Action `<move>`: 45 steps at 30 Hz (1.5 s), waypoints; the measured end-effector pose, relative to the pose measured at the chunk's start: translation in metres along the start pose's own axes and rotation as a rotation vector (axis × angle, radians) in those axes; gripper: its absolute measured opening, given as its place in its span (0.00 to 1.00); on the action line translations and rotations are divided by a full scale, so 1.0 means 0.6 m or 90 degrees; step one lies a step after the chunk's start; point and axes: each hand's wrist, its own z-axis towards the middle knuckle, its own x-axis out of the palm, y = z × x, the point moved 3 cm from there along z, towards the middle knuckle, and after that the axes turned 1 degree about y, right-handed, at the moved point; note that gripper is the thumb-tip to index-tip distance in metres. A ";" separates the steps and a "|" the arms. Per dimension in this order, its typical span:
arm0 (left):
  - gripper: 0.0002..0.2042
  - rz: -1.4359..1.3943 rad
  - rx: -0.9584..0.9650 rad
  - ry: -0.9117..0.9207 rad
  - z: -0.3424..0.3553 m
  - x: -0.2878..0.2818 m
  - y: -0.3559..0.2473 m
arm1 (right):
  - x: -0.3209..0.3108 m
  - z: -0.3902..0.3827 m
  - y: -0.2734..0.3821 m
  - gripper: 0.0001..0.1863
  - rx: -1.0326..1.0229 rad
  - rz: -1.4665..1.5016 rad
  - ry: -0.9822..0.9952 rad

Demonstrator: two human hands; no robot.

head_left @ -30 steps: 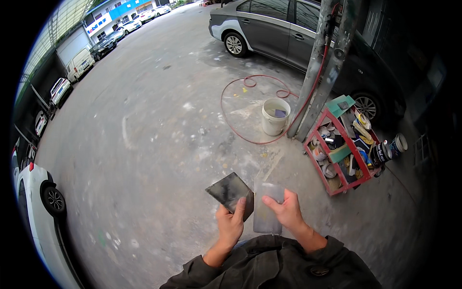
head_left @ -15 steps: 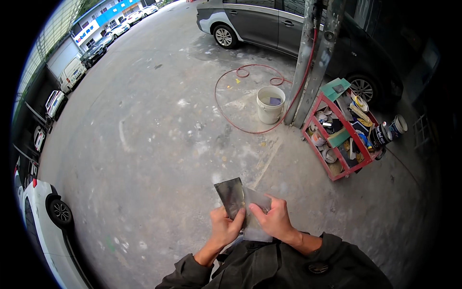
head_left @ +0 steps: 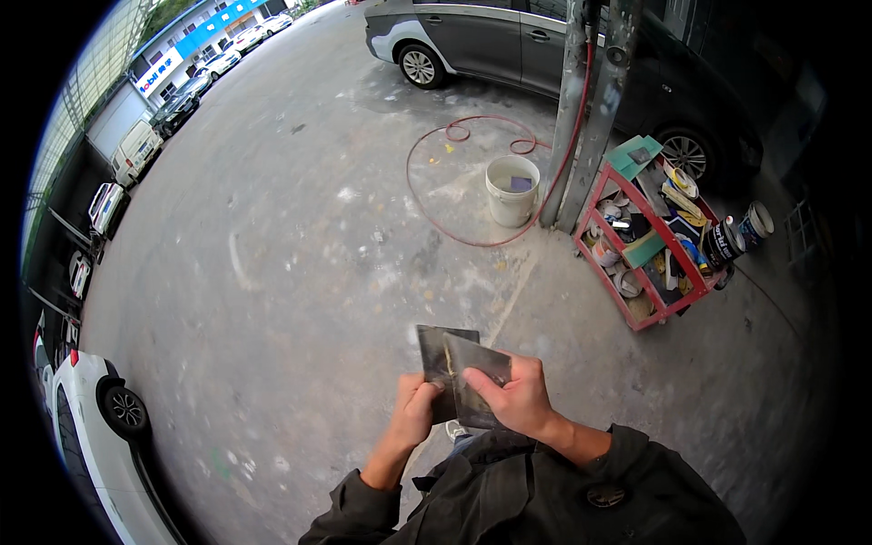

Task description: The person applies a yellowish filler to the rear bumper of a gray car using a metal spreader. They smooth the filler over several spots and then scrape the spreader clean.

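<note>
My left hand [head_left: 414, 411] grips a dark rectangular spreader plate [head_left: 431, 345] low in front of my body. My right hand [head_left: 516, 395] holds a thin metal spreader blade [head_left: 483, 363], thumb on its face, overlapping the dark plate. A streak of yellowish paste shows along the blade's left edge, where the two pieces meet. The fingers of both hands are closed round their pieces, and much of the left hand's plate is hidden behind the blade.
A red cart [head_left: 677, 295] crammed with cans and tools stands at right, beside a metal post [head_left: 568, 136], a white bucket [head_left: 509, 207] and a looped red hose [head_left: 427, 236]. A dark car [head_left: 481, 50] stands behind; a white car [head_left: 100, 445] is at lower left.
The blade has swung from beside the dark plate to across it, tilting as my right hand moved. The surroundings sit higher in the view than a second ago.
</note>
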 end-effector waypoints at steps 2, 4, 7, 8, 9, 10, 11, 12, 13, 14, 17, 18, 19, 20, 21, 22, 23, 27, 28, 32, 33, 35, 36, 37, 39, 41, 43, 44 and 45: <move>0.11 0.049 0.063 -0.027 0.003 0.011 -0.015 | -0.003 -0.006 -0.008 0.10 0.096 0.130 -0.093; 0.12 0.096 0.126 -0.052 -0.002 0.019 -0.028 | -0.009 -0.007 -0.008 0.09 0.117 0.130 -0.084; 0.11 -0.011 0.144 -0.108 0.005 0.023 -0.010 | -0.006 -0.005 -0.010 0.10 0.121 0.139 -0.095; 0.11 -0.060 0.142 -0.143 0.007 0.026 -0.007 | -0.006 -0.005 -0.009 0.10 0.122 0.132 -0.089; 0.10 -0.034 0.145 -0.158 0.009 0.027 -0.009 | -0.005 -0.005 -0.010 0.10 0.123 0.125 -0.083; 0.09 -0.008 0.148 -0.171 0.013 0.030 -0.015 | -0.006 -0.006 -0.012 0.10 0.124 0.126 -0.090; 0.09 0.018 0.152 -0.184 0.015 0.032 -0.021 | -0.006 -0.008 -0.016 0.10 0.125 0.128 -0.096; 0.09 0.044 0.156 -0.197 0.016 0.035 -0.027 | -0.006 -0.010 -0.020 0.10 0.127 0.129 -0.102; 0.08 0.128 0.194 -0.213 0.013 0.042 -0.036 | -0.004 -0.012 -0.023 0.10 0.124 0.141 -0.113; 0.07 0.213 0.233 -0.228 0.008 0.051 -0.045 | -0.001 -0.013 -0.026 0.10 0.121 0.152 -0.125; 0.06 0.378 0.316 -0.230 -0.003 0.050 -0.045 | 0.002 -0.015 -0.025 0.10 0.097 0.089 -0.116; 0.06 0.418 0.338 -0.224 -0.005 0.046 -0.043 | 0.003 -0.014 -0.024 0.10 0.086 0.052 -0.106; 0.06 0.441 0.360 -0.216 -0.005 0.044 -0.043 | 0.003 -0.014 -0.022 0.10 0.077 0.036 -0.110; 0.05 0.446 0.356 -0.211 -0.005 0.044 -0.043 | 0.003 -0.015 -0.018 0.10 0.068 0.021 -0.115; 0.05 0.452 0.353 -0.206 -0.005 0.045 -0.044 | 0.003 -0.015 -0.014 0.10 0.059 0.005 -0.119; 0.05 0.465 0.352 -0.203 -0.006 0.042 -0.049 | 0.008 -0.013 -0.011 0.10 0.047 -0.003 -0.121; 0.04 0.457 0.349 -0.217 -0.008 0.041 -0.051 | 0.010 -0.012 -0.012 0.10 0.030 -0.005 -0.122; 0.03 0.422 0.349 -0.244 -0.009 0.042 -0.052 | 0.014 -0.011 -0.013 0.10 -0.008 -0.007 -0.131; 0.03 0.410 0.350 -0.249 -0.008 0.040 -0.049 | 0.013 -0.010 -0.012 0.10 -0.010 -0.010 -0.130; 0.03 0.425 0.343 -0.230 -0.006 0.033 -0.042 | 0.012 -0.006 -0.007 0.10 -0.003 -0.032 -0.106; 0.04 0.428 0.337 -0.221 -0.006 0.032 -0.042 | 0.011 -0.005 -0.006 0.10 -0.003 -0.040 -0.103; 0.05 0.435 0.328 -0.204 -0.010 0.029 -0.043 | 0.012 -0.007 -0.005 0.09 -0.006 -0.049 -0.101; 0.05 0.439 0.325 -0.194 -0.011 0.027 -0.044 | 0.012 -0.007 -0.006 0.09 -0.010 -0.053 -0.102; 0.05 0.440 0.321 -0.185 -0.011 0.026 -0.043 | 0.012 -0.009 -0.006 0.09 -0.013 -0.058 -0.103; 0.05 0.413 0.308 -0.166 -0.010 0.023 -0.040 | 0.009 -0.008 0.001 0.08 -0.027 -0.056 -0.110; 0.05 0.403 0.295 -0.143 -0.011 0.021 -0.040 | 0.007 -0.007 0.008 0.08 -0.032 -0.064 -0.102; 0.05 0.408 0.284 -0.115 -0.012 0.019 -0.043 | 0.005 -0.007 0.013 0.08 -0.031 -0.082 -0.080; 0.05 0.406 0.259 -0.087 -0.012 0.016 -0.041 | 0.005 -0.007 0.013 0.08 -0.047 -0.084 -0.073; 0.06 0.403 0.233 -0.059 -0.011 0.010 -0.038 | 0.006 -0.007 0.013 0.08 -0.064 -0.085 -0.067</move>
